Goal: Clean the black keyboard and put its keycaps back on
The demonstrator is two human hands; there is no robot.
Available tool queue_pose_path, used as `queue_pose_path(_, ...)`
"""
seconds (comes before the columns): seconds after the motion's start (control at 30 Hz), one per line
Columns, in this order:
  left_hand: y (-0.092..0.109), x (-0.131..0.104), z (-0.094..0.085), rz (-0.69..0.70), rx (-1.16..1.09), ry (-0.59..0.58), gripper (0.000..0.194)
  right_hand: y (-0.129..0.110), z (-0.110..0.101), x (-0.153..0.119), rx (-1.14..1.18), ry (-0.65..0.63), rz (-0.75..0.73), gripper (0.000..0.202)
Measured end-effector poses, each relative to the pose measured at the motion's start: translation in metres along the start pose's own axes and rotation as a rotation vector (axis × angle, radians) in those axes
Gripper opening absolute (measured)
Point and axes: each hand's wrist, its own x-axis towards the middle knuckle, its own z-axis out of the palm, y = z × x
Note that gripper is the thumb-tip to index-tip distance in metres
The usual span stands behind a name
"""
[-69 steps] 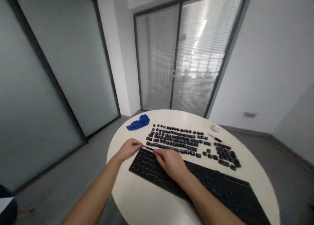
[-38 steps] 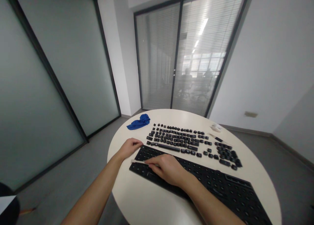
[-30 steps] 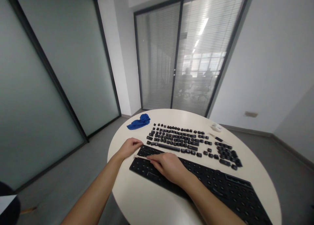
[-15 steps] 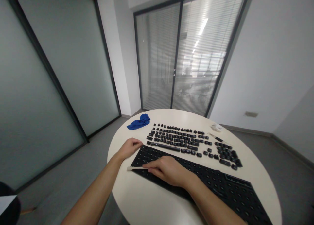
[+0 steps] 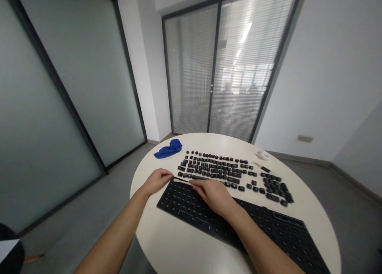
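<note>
A black keyboard base (image 5: 188, 204) with its keycaps off lies across the near part of the round table. My left hand (image 5: 157, 180) is closed, with its fingertips at the base's far left corner. My right hand (image 5: 213, 192) is closed around a thin, pale brush (image 5: 182, 181). The brush points left and lies along the base's far edge, its tip close to my left fingertips. My right hand and forearm hide the middle of the base. Just beyond it, loose black keycaps (image 5: 219, 166) are laid out in keyboard order.
A crumpled blue cloth (image 5: 168, 149) lies at the far left of the white table (image 5: 155, 230). To the far right are a thin tool with a dark middle (image 5: 265, 169) and a small white crumpled item (image 5: 262, 154). Glass partitions and walls stand behind.
My right hand has moved the brush away from me and slightly right, from the base's near left side to its far edge. My left hand has stayed at the corner.
</note>
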Motion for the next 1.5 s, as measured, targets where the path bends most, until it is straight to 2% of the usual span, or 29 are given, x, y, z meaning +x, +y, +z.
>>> queue_pose_path(0.1, -0.003, 0.0, 0.001, 0.001, 0.007, 0.006, 0.026, 0.004, -0.001, 0.0, -0.001, -0.009, 0.028, 0.034)
queue_pose_path(0.27, -0.004, 0.0, 0.001, 0.002, 0.01, 0.009, 0.026, 0.006, -0.001, -0.002, 0.104, -0.072, -0.075, 0.035)
queue_pose_path(0.5, 0.0, 0.0, 0.0, 0.01, 0.009, 0.011, 0.026, 0.012, -0.003, -0.002, 0.033, -0.092, -0.033, 0.035)
queue_pose_path(0.83, 0.003, 0.001, 0.001, 0.014, 0.016, 0.005, 0.025, 0.004, -0.012, -0.001, 0.06, -0.159, -0.102, 0.035)
queue_pose_path(1.23, -0.001, 0.0, 0.002, 0.035, 0.008, 0.021, 0.025, 0.008, 0.014, -0.007, -0.14, -0.052, -0.102, 0.039)
queue_pose_path(1.5, 0.003, 0.0, 0.002, 0.041, 0.021, 0.008, 0.025, 0.009, 0.021, -0.005, -0.127, -0.006, -0.059, 0.038)
